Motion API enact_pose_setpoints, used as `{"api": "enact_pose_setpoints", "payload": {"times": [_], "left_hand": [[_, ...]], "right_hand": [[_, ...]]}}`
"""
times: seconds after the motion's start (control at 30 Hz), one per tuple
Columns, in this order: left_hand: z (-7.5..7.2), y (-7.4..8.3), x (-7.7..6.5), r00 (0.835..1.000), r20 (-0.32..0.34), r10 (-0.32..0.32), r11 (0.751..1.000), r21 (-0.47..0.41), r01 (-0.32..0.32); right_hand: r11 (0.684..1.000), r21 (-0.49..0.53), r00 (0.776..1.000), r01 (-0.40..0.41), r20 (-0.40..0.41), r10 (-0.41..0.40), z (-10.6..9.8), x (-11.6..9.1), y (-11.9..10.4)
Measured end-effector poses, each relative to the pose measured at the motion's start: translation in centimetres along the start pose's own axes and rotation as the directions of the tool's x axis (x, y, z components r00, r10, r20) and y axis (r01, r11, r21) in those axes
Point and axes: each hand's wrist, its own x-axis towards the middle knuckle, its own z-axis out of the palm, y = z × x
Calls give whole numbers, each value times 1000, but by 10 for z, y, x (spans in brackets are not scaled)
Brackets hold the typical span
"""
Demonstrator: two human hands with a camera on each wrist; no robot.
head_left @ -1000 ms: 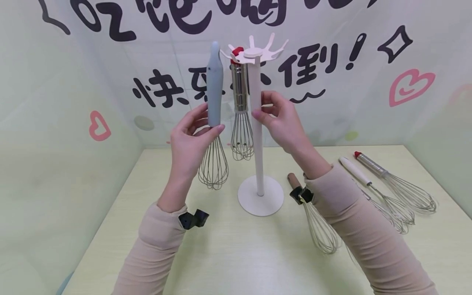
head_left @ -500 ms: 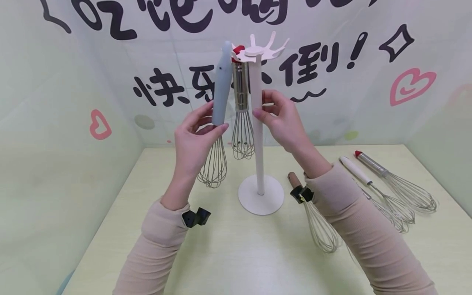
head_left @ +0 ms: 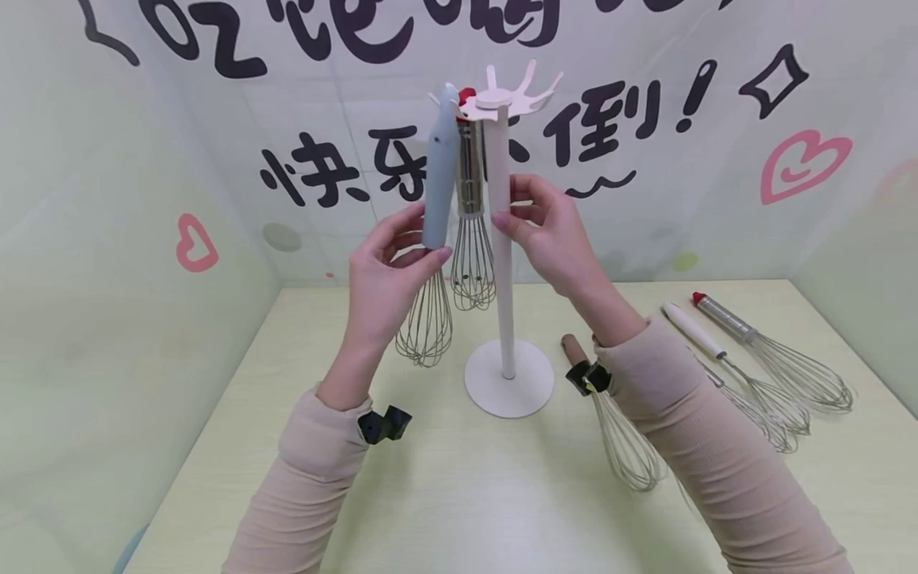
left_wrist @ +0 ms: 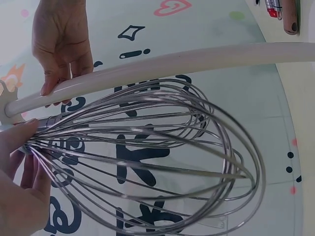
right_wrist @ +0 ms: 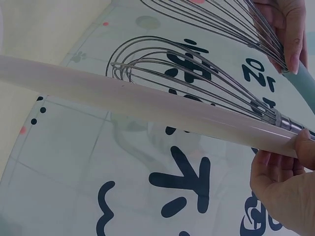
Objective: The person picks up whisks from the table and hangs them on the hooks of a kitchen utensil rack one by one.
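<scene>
My left hand holds a whisk with a light blue handle near the handle's lower end, its wire loops hanging down. The handle's tip overlaps a hook at the left of the white stand's top; whether it hangs there I cannot tell. My right hand grips the stand's white pole between thumb and fingers. Behind the blue handle, a metal-handled whisk with a red end hangs from the stand. The left wrist view shows the blue-handled whisk's wires large, in front of the pole.
The stand's round base rests on the pale table. To the right lie a wooden-handled whisk, a white-handled whisk and a red-ended metal whisk. A printed backdrop rises behind the table.
My left hand has moved the blue-handled whisk rightward to the stand's left hooks, its handle leaning slightly right. My right hand stays on the pole.
</scene>
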Motion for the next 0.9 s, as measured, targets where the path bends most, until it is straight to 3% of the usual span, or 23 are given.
{"api": "enact_pose_setpoints", "payload": {"times": [0.33, 0.9], "left_hand": [[0, -4, -1, 996, 52, -68, 998, -2, 69], [4, -8, -1, 992, 81, -96, 995, -13, 97]], "right_hand": [[1000, 4, 1000, 6, 6, -6, -1, 0, 1], [1000, 20, 1000, 13, 14, -13, -1, -1, 3]]}}
